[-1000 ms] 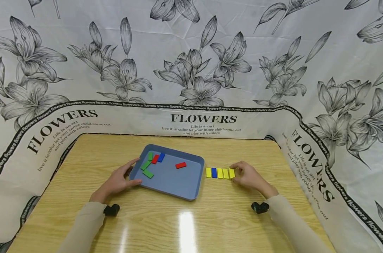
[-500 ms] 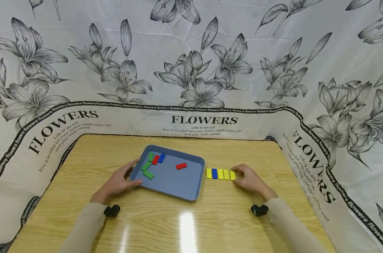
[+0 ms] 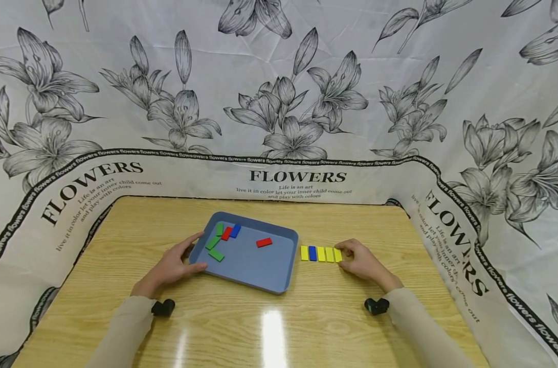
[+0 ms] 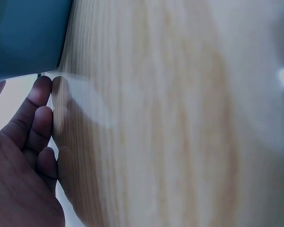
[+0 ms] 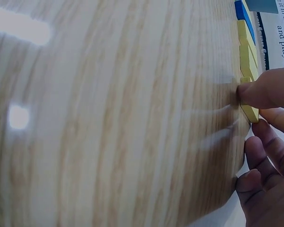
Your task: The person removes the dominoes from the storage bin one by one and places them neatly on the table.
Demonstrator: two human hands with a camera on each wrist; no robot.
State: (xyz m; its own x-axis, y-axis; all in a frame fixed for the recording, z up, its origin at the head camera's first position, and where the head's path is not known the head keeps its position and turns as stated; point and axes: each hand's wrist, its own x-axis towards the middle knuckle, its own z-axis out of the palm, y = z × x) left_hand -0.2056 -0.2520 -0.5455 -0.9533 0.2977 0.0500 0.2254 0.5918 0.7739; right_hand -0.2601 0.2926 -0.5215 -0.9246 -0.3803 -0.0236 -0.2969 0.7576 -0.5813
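Observation:
My right hand (image 3: 362, 259) pinches a yellow rectangular block (image 3: 338, 255) between thumb and fingers at the right end of a short row. To its left in that row lie more yellow blocks (image 3: 326, 254) and one blue block (image 3: 312, 253). In the right wrist view the thumb presses the near face of the end yellow block (image 5: 248, 111), which stands right by its neighbour. My left hand (image 3: 172, 263) grips the left side of a blue-grey tray (image 3: 248, 280), thumb at the near rim. The left wrist view shows the tray's corner (image 4: 33, 52) above curled fingers.
Inside the tray lie several green blocks, such as one green block (image 3: 216, 254), a red block (image 3: 226, 233) and a blue block (image 3: 235, 231) side by side, and a lone red block (image 3: 264, 242). A floral cloth (image 3: 297, 122) surrounds the wooden table (image 3: 232, 327).
My right hand has shifted the end yellow block slightly left, narrowing its gap to the row over the last half second. The left hand and tray stay in place.

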